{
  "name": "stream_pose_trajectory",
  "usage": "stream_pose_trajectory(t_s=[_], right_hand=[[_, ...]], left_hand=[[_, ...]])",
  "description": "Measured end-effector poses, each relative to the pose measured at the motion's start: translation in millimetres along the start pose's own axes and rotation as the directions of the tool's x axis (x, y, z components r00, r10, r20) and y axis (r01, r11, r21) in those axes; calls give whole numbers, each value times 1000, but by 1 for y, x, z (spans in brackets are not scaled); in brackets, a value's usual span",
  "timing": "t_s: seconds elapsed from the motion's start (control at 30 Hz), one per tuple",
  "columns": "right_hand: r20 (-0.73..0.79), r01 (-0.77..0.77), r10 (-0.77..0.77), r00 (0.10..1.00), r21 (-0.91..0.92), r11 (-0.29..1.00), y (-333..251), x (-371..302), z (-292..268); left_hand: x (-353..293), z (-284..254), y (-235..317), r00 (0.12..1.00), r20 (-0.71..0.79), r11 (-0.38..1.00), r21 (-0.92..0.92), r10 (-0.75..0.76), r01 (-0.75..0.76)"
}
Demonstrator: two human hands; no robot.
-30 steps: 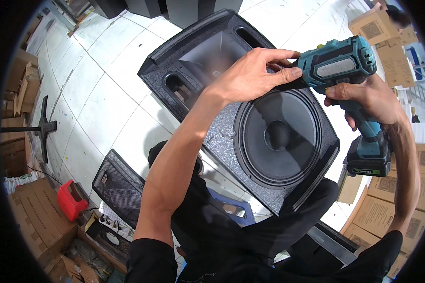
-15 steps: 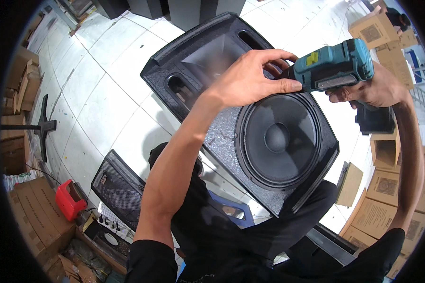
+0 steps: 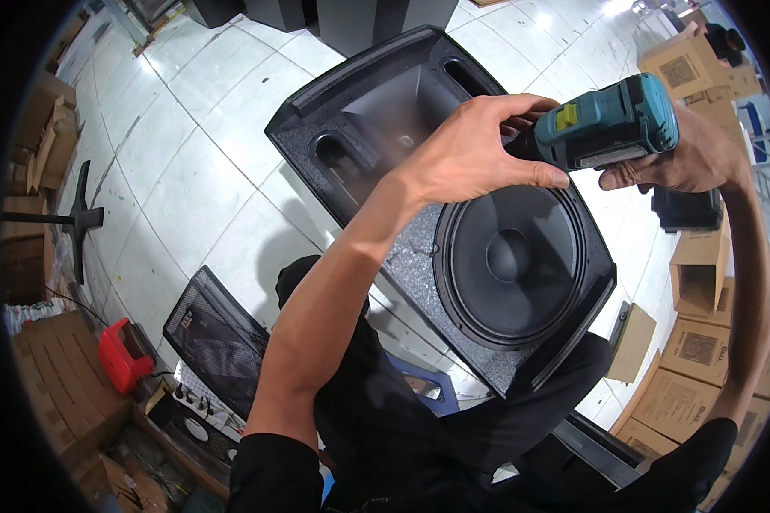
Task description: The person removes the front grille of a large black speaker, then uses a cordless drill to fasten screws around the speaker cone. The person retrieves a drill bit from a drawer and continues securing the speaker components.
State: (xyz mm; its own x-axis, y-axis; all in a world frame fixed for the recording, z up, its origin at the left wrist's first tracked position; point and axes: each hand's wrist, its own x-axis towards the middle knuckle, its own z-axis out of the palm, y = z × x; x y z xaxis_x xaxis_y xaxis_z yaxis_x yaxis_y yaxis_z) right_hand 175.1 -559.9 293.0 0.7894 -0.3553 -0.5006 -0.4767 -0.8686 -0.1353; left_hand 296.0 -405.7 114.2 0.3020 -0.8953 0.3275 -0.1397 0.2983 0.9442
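Observation:
A black speaker cabinet (image 3: 419, 256) lies tilted before me, its round woofer cone (image 3: 512, 255) and horn facing up. Above the woofer's far edge, my right hand (image 3: 689, 158) is wrapped around the handle of a teal cordless drill (image 3: 607, 124) with a yellow switch on top. The drill's dark battery base hangs below that wrist. My left hand (image 3: 479, 150) curves around the drill's front end, thumb on the near side and fingers on the far side. The drill's tip and any screw under it are hidden by the left hand.
A black mesh grille (image 3: 218, 329) leans at lower left, near a red plastic piece (image 3: 126, 355) and cardboard boxes (image 3: 64, 368). More cartons (image 3: 680, 389) are stacked on the right. A black stand base (image 3: 83, 221) is on the tiled floor; dark cabinets (image 3: 364, 24) stand at the far side.
The left hand has slid slightly right along the drill's front, covering more of its nose. The drill has turned a little in the right hand's grip. The whole view has shifted slightly.

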Motion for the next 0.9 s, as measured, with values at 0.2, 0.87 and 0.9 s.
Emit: stream_pose_trajectory(t_s=[0.2, 0.87, 0.9], right_hand=[[-5, -102, 102, 995, -17, 995, -15, -9, 12], [14, 104, -103, 995, -166, 981, 19, 2, 9], [-26, 185, -193, 981, -186, 965, 20, 1, 10]], left_hand=[[-2, 5, 0, 999, -27, 1000, 2, 22, -22], [-5, 5, -3, 994, -67, 979, 194, 82, -68], [-4, 6, -3, 995, -63, 976, 206, 79, -65]])
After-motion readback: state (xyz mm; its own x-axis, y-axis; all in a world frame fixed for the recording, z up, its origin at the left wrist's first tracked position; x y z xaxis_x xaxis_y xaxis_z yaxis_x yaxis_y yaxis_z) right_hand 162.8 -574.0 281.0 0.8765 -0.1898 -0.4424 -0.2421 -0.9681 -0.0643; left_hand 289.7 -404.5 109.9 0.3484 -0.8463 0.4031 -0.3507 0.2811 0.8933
